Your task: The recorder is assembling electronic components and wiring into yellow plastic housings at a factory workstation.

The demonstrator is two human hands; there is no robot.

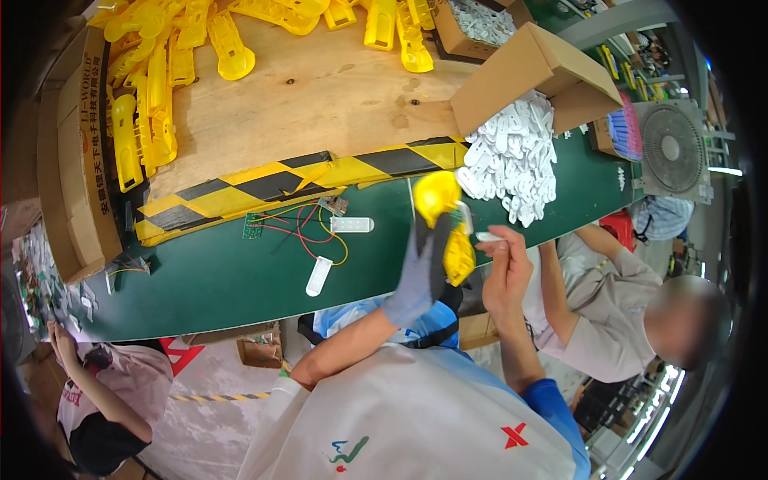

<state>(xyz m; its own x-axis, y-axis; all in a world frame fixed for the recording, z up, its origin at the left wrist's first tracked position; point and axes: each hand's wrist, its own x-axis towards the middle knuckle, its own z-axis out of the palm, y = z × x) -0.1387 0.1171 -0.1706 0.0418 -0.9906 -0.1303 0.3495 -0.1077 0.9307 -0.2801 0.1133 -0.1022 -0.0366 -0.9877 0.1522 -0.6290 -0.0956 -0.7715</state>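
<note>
My left hand, in a grey-and-dark glove, is closed around a yellow plastic housing. The housing shows above and below the fingers, and a small pale piece sits near its middle; the area is slightly blurred. Just to the right, my bare right hand pinches a small white plastic piece between thumb and fingertips. Beyond it, many similar white plastic pieces spill in a heap from a tipped cardboard box onto the green table.
Yellow plastic housings lie on a wooden board edged with black-and-yellow tape. A wired circuit board lies left of my hands beside white cases. A person sits at right, another at left. A fan stands far right.
</note>
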